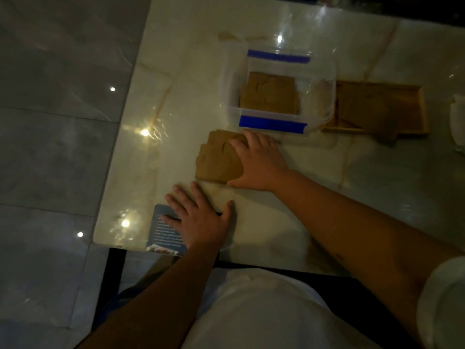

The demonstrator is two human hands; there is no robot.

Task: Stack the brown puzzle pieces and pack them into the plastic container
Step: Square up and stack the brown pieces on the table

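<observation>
A stack of brown puzzle pieces (216, 159) lies on the table in front of the clear plastic container (324, 76). My right hand (256, 162) rests over the stack's right side, fingers curled on its top and thumb at its near edge. Inside the container sits another stack of brown pieces (269, 93). The container has blue clips on its near and far sides. My left hand (201, 217) lies flat on the table, fingers spread, holding nothing. More brown pieces (370, 109) lie in a wooden tray to the right.
The wooden tray (422, 107) stands right of the container. A blue printed card (163, 235) lies under my left hand near the table's corner. A white object (458, 122) sits at the far right edge. The table's left edge (125, 122) drops to a tiled floor.
</observation>
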